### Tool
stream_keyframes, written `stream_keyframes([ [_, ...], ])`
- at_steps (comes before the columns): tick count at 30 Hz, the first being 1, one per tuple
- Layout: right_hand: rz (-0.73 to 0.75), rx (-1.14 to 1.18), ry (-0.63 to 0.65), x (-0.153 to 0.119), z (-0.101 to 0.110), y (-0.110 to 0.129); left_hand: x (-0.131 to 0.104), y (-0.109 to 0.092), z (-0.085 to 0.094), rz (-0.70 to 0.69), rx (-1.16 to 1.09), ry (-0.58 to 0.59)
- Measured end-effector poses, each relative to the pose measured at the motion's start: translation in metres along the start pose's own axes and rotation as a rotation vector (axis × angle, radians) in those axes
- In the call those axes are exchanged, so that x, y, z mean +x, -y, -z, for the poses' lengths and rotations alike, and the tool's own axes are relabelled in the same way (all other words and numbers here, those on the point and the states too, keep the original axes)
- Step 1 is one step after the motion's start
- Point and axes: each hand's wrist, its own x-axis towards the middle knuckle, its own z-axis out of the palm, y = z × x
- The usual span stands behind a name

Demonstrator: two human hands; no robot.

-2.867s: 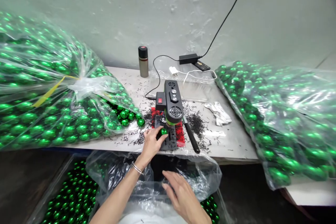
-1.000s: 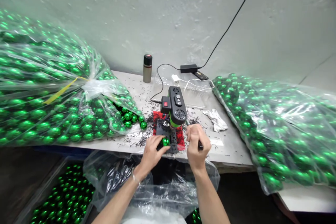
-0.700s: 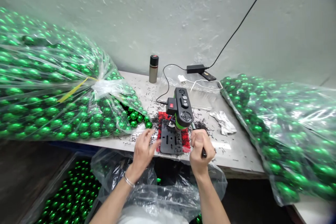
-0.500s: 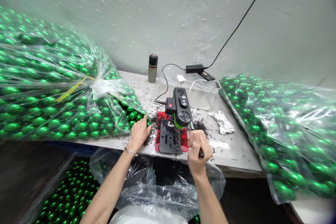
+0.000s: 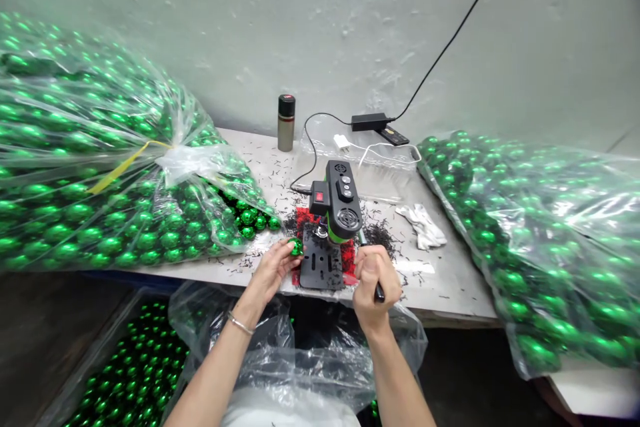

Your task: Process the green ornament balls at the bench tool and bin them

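Between the fingertips of my left hand [image 5: 274, 267] is a shiny green ball [image 5: 296, 247], held just left of a small black bench drill press [image 5: 344, 197]. My right hand [image 5: 376, 280] is wrapped round the lever handle [image 5: 379, 292] at the machine's right side. The drill press has a slotted black base plate [image 5: 320, 270] standing on a red mat [image 5: 349, 273]. Several loose green balls [image 5: 249, 217] show at the mouth of a large clear bag [image 5: 187, 163] on the left. Black shavings [image 5: 377, 238] lie round the machine.
A second bag of green balls [image 5: 500, 233] lies at the right. White gloves [image 5: 423, 227], a power adapter [image 5: 370, 121], a white charger cable [image 5: 370, 150] and a bottle [image 5: 286, 123] are on the table [image 5: 245, 153]. Below the front edge hangs clear plastic [image 5: 310, 367], beside more green balls [image 5: 140, 360].
My left hand has come away from the bag's mouth toward the machine, now with a green ball in its fingers. My right hand still grips the lever handle.
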Motion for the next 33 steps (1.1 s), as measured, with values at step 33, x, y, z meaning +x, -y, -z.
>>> stream_keyframes([
  [33,0.188,-0.039,-0.018,-0.060,-0.016,-0.053,0.006,0.051,-0.031,-0.792,1.042,0.047],
])
